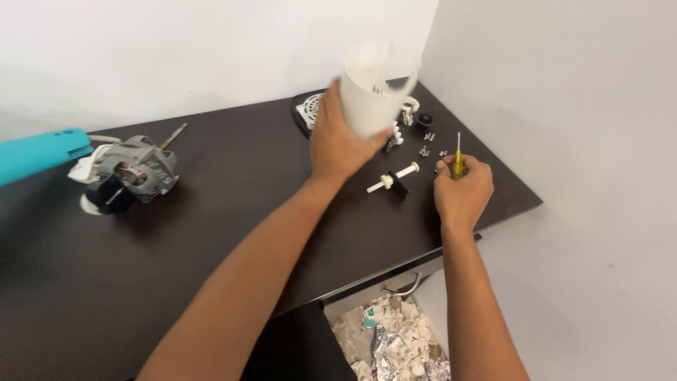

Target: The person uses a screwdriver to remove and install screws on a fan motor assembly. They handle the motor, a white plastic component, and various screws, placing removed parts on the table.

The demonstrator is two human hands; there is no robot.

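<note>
Hands sit side by side at the far right corner of the dark table (211, 212). The left hand (338, 144) grips a white plastic housing (370, 92) lifted clear, long axis near upright, open end up. The right hand (462, 190) is closed on a yellow-handled screwdriver (458, 161) held upright, nearest the loose screws (431, 144) and the white shaft (393, 178) lying between both hands.
</note>
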